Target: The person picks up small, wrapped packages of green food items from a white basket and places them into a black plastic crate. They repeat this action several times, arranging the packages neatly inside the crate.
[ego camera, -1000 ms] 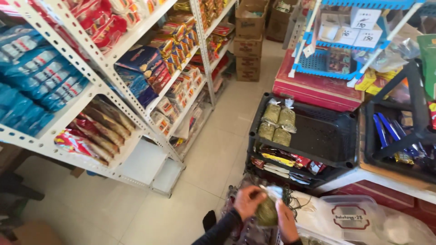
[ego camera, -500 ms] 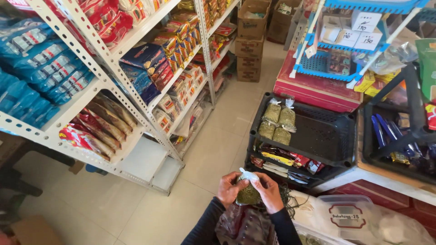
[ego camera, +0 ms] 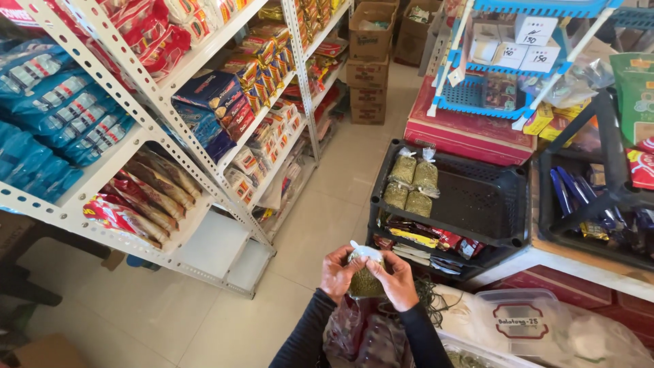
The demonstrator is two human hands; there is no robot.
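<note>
Both my hands hold one small clear plastic bag of green beans [ego camera: 366, 279] in front of me, low in the view. My left hand [ego camera: 338, 272] grips its left side and my right hand [ego camera: 393, 279] its right side, fingers pinching near the bag's twisted top. Below my wrists hangs a larger plastic bag [ego camera: 361, 337] with dark contents. Ahead, several similar tied bags of green beans [ego camera: 411, 184] stand at the left end of a black plastic rack tray [ego camera: 490, 204].
A white metal shelf unit [ego camera: 157, 95] packed with snack packets runs along the left. Cardboard boxes [ego camera: 368, 61] stand at the aisle's far end. A blue rack [ego camera: 507, 75] with small boxes sits on red cartons. A clear lidded tub [ego camera: 524, 320] lies at lower right.
My hands, with the bean bag, have shifted left and up in the view. The fingers now pinch the bag's top.
</note>
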